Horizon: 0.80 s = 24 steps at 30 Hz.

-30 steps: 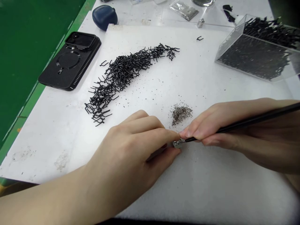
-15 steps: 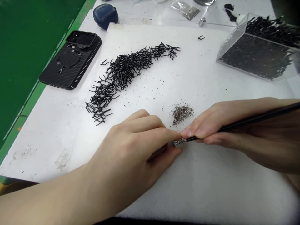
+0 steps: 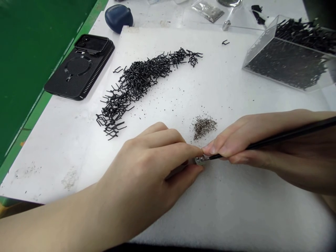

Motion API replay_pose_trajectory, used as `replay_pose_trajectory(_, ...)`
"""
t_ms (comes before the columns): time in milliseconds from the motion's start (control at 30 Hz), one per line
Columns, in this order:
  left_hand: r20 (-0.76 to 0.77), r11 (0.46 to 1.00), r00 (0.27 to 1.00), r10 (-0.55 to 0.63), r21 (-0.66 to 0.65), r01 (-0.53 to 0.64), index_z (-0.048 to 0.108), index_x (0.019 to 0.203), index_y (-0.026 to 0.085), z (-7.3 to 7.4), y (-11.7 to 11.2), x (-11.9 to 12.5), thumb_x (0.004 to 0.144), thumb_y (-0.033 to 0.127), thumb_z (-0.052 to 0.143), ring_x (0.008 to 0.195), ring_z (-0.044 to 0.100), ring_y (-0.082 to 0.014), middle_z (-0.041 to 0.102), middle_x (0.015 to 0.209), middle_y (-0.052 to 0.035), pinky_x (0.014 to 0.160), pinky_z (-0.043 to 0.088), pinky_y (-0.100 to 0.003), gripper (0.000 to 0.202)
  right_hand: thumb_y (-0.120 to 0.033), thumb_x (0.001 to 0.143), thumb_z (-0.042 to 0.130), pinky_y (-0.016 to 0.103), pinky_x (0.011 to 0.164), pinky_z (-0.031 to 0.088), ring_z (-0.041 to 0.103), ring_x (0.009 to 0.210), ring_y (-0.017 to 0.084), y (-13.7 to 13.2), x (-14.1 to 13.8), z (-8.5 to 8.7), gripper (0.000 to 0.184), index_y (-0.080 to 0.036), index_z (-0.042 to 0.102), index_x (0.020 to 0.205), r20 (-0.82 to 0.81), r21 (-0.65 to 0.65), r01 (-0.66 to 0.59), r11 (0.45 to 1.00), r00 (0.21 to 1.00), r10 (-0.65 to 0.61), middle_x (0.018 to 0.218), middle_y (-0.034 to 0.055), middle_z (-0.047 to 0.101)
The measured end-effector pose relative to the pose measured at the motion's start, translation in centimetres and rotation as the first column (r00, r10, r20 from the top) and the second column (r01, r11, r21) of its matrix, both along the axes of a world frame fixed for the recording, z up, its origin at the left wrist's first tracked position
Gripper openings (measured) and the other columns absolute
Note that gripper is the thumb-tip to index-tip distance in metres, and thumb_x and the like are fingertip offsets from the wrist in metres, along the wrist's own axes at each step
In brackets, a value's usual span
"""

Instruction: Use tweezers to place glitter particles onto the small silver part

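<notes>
Thumb and forefinger of my left hand (image 3: 152, 161) pinch a small shiny metal piece (image 3: 199, 160), mostly covered by the fingertips. My right hand (image 3: 252, 140) is closed around a slim black pointed tool (image 3: 286, 135), held like a pen; whether it has one arm or two is not visible. The tool's fine tip meets the small piece, and the fingertips of both hands come together there. Just beyond them lies a little heap of tiny brown and silvery grains (image 3: 204, 126). Farther off, black forked pieces (image 3: 144, 75) form a long curved pile.
On the right stands a clear plastic box (image 3: 286, 63) filled with black pieces. A black phone (image 3: 80, 66) and a dark blue rounded case (image 3: 119, 18) lie at the left. One loose forked piece (image 3: 225, 42) and a small clear bag (image 3: 208, 11) are toward the back.
The tool and right hand have shifted very slightly at the small metal piece. My left hand keeps its pinch, and the piles look the same.
</notes>
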State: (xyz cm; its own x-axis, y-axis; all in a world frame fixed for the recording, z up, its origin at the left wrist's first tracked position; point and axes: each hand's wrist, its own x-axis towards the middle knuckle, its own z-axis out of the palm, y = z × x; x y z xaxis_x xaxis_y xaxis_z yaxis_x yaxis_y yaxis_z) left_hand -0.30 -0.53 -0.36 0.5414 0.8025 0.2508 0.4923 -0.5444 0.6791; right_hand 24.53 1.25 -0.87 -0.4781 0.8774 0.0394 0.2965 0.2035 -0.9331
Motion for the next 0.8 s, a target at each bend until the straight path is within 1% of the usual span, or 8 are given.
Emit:
replay_pose_trajectory(133,-0.013,1.000,1.000,0.009,-0.010,-0.009,0.081,0.100,0.017,0.1,0.0,0.1,0.088,0.014,0.075,0.079,0.066,-0.0113,0.074,0.081,0.0001,0.071,0.056,-0.021,0.014,-0.023,0.086,0.079,0.031,0.083,0.067,0.078,0.092,0.023,0.2,0.1,0.0,0.013,-0.032,0.081,0.096,-0.034,-0.002,-0.051,0.999,0.998,0.050,0.100,0.0002,0.081)
replay_pose_trajectory(233,-0.002,1.000,1.000,0.016,-0.002,-0.016,0.081,0.101,0.017,0.2,0.2,0.4,0.088,0.014,0.075,0.078,0.066,-0.0114,0.074,0.080,0.0003,0.070,0.056,-0.021,0.015,-0.012,0.081,0.081,0.031,0.077,0.068,0.078,0.090,0.024,0.4,0.1,0.2,0.021,-0.028,0.081,0.096,-0.054,0.018,-0.056,0.998,0.997,0.057,0.097,0.0024,0.081)
replay_pose_trajectory(333,-0.015,1.000,1.000,0.004,-0.017,-0.005,0.081,0.101,0.017,0.1,0.3,0.5,0.088,0.014,0.074,0.078,0.066,-0.0115,0.074,0.080,0.0001,0.071,0.056,-0.022,0.015,-0.017,0.084,0.080,0.033,0.074,0.068,0.078,0.088,0.025,0.3,0.1,0.3,0.017,-0.030,0.080,0.095,-0.039,0.046,-0.007,0.999,0.999,0.009,0.095,0.0015,0.081)
replay_pose_trajectory(467,-0.017,1.000,1.000,0.011,-0.009,-0.011,0.081,0.100,0.017,-0.1,0.3,0.3,0.088,0.014,0.074,0.077,0.066,-0.0115,0.074,0.080,-0.0001,0.070,0.055,-0.022,0.014,-0.013,0.082,0.081,0.034,0.076,0.067,0.078,0.091,0.025,0.1,0.0,0.2,0.023,-0.030,0.080,0.097,-0.040,0.045,-0.048,0.998,0.998,0.050,0.098,0.0027,0.081)
replay_pose_trajectory(533,-0.001,1.000,1.000,0.010,-0.002,-0.010,0.081,0.099,0.017,-0.1,0.3,0.3,0.087,0.014,0.075,0.077,0.066,-0.0110,0.074,0.079,0.0003,0.070,0.055,-0.021,0.014,-0.020,0.086,0.079,0.034,0.077,0.067,0.077,0.091,0.024,0.0,0.0,0.2,0.017,-0.032,0.079,0.096,-0.018,0.045,-0.042,0.998,0.999,0.043,0.097,0.0014,0.080)
replay_pose_trajectory(633,-0.001,1.000,1.000,0.016,-0.006,-0.016,0.081,0.097,0.018,0.1,0.3,0.2,0.087,0.014,0.076,0.077,0.066,-0.0099,0.074,0.080,0.0012,0.070,0.055,-0.019,0.013,-0.030,0.086,0.080,0.036,0.075,0.065,0.076,0.087,0.024,0.2,0.2,0.3,0.007,-0.034,0.079,0.091,0.023,0.109,0.083,0.991,0.996,-0.086,0.092,0.0002,0.080)
replay_pose_trajectory(733,-0.023,1.000,0.999,0.023,-0.021,-0.023,0.081,0.097,0.020,0.3,0.3,0.2,0.086,0.013,0.076,0.077,0.066,-0.0086,0.074,0.082,0.0021,0.069,0.054,-0.017,0.014,-0.031,0.079,0.087,0.038,0.067,0.060,0.072,0.077,0.023,0.9,0.8,0.5,0.009,-0.031,0.081,0.086,0.045,0.260,0.253,0.932,0.961,-0.273,0.087,0.0015,0.079)
replay_pose_trajectory(800,-0.032,0.999,0.999,0.030,-0.017,-0.030,0.081,0.097,0.022,0.3,0.3,0.3,0.086,0.013,0.075,0.076,0.066,-0.0080,0.074,0.081,0.0027,0.068,0.053,-0.016,0.015,-0.033,0.077,0.088,0.038,0.065,0.059,0.071,0.074,0.022,1.6,1.2,0.6,0.010,-0.030,0.081,0.084,0.084,0.293,0.263,0.919,0.951,-0.299,0.084,0.0011,0.079)
